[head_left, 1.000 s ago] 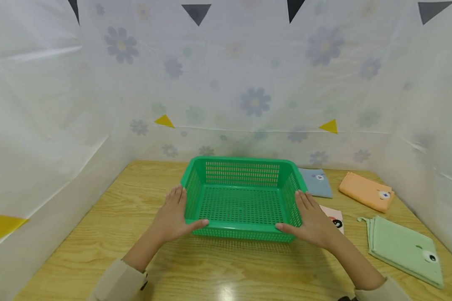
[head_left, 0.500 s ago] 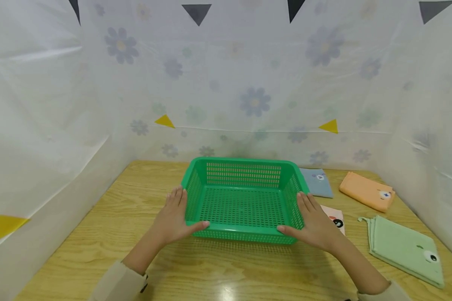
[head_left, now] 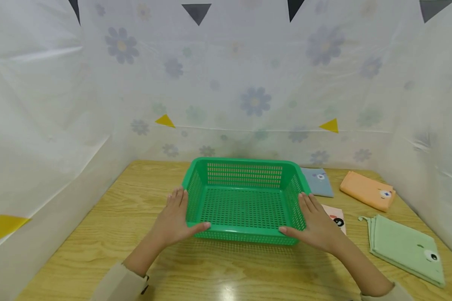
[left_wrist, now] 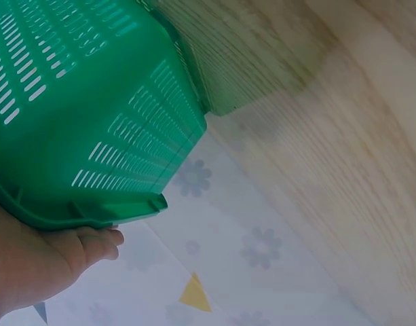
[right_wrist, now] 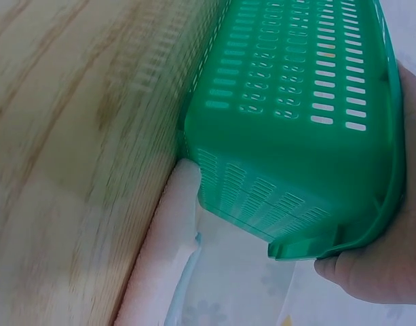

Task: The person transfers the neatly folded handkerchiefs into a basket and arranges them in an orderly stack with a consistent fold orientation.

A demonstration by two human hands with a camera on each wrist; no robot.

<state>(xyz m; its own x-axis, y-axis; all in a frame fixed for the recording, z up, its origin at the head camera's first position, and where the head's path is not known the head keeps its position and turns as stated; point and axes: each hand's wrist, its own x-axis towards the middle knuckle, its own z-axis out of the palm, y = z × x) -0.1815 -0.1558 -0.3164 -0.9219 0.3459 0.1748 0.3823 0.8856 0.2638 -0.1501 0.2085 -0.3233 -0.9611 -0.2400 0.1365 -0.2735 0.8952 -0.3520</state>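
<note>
Touching the rim of a green plastic basket (right_wrist: 262, 149) with the right hand (right_wrist: 398, 261), fingertips by the right end, much of the palm hidden behind the rim. Rows of slots through the near wall, running off to the left; more in the right end wall, receding toward the far side. Just beyond the near corner, on the wooden table (right_wrist: 51, 149), a pale pink cloth (right_wrist: 163, 238); contact with the basket hard to tell. Past it, a sliver of light blue cloth (right_wrist: 176, 299). Farthest, a pale sheet (right_wrist: 228, 275) with faint flowers.

A makeshift screened booth, with flowered white sheeting (head_left: 218, 108) enclosing a wood-grain table (head_left: 211, 265).
</note>
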